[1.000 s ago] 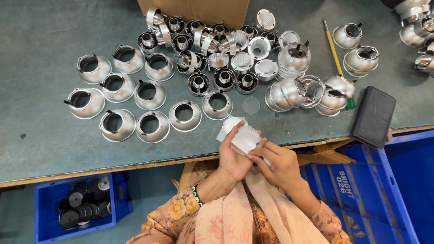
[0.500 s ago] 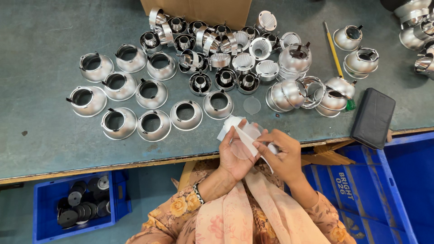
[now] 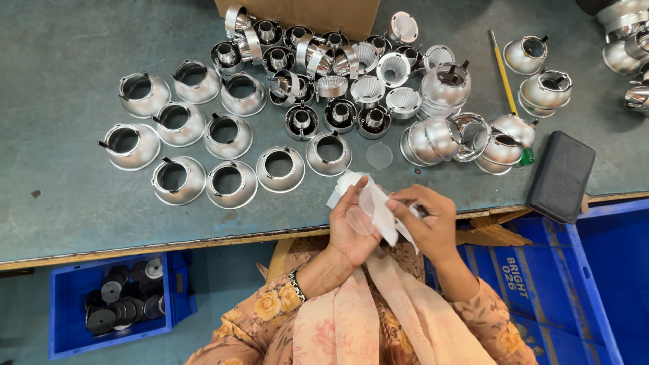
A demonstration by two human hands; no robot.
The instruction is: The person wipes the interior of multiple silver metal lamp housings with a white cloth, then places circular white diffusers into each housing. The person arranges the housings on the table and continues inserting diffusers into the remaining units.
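My left hand [image 3: 351, 226] holds a round clear disc [image 3: 359, 220] in its palm at the table's front edge. My right hand [image 3: 426, 220] pinches a thin white film sheet [image 3: 380, 211] that stretches across to the left hand. A white wad of film [image 3: 346, 181] sits at my left fingertips. Just beyond, several silver metal reflector cups [image 3: 280, 167] stand in rows on the grey-green table [image 3: 61, 203]. Another clear disc [image 3: 379, 155] lies on the table ahead of my hands.
Ribbed white reflectors [image 3: 368, 89] and small dark-centred cups [image 3: 301, 122] crowd the back by a cardboard box [image 3: 304, 10]. A yellow pencil-like tool [image 3: 506, 78] and a black case [image 3: 561, 176] lie at right. Blue bins sit below: one with dark discs [image 3: 115, 307], one at right [image 3: 541, 284].
My right hand has pulled the white film away from the disc, toward the right. The disc now shows bare in my left palm. The view has shifted slightly.
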